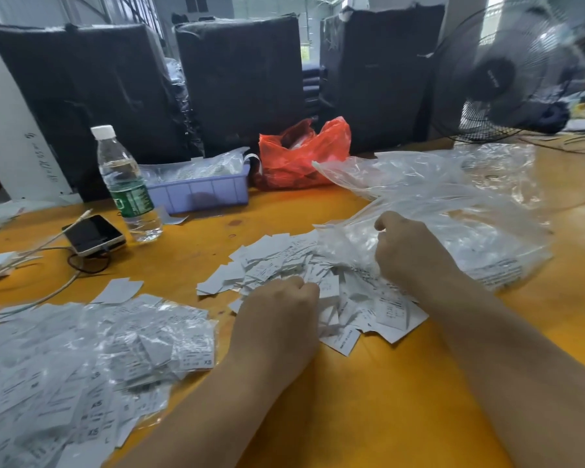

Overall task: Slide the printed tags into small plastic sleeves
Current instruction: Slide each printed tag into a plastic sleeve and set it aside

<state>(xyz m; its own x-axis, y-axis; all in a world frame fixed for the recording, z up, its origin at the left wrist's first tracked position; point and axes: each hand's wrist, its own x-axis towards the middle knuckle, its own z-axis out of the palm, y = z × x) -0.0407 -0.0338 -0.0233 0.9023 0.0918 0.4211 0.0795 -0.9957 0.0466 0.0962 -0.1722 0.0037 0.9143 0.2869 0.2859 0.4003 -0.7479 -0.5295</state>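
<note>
The loose tags [318, 285] lie heaped on the bench [368, 400] between the two hands, with the sleeved ones piled [92, 359] at the near left. The left hand [281, 315] is curled knuckles-up over the near edge of the heap; its fingertips are hidden, so whether its grip pinches a tag cannot be told. The right hand [406, 248] is curled into the clear bag of sleeves [453, 224], seemingly pinching plastic there, though the fingertips are again out of sight.

To do the step well, each hand probably should lift one piece only: a single tag by its short edge, a single sleeve by its open mouth, rubbed apart so the tag enters square. The thin film is likely to cling and come up in pairs.

The bench is glossy yellow. On it stand a water bottle [125, 184], a phone [93, 234] with cables, a lilac tray [200, 194] and a red bag [301, 153]. Behind are dark wrapped bundles [237, 79] and a fan [507, 72], in what looks like a workshop.
</note>
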